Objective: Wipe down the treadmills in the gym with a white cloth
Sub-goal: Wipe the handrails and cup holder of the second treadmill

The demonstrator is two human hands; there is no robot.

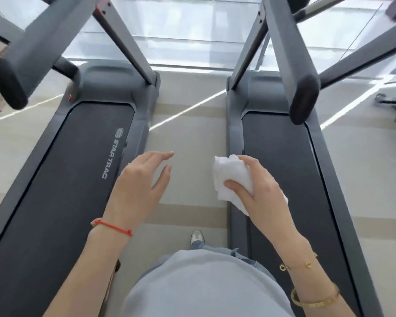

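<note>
Gym floor (188,138), white cloth (232,179) gripped in right hand (258,191)

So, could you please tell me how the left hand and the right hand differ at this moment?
The left hand holds nothing, its fingers relaxed and extended; the right hand grips the folded white cloth. The left wrist wears a red string bracelet; the right wrist wears gold bracelets. The left hand is beside the left treadmill; the right hand is over the inner edge of the right treadmill. Both are bare and reach forward.
</note>
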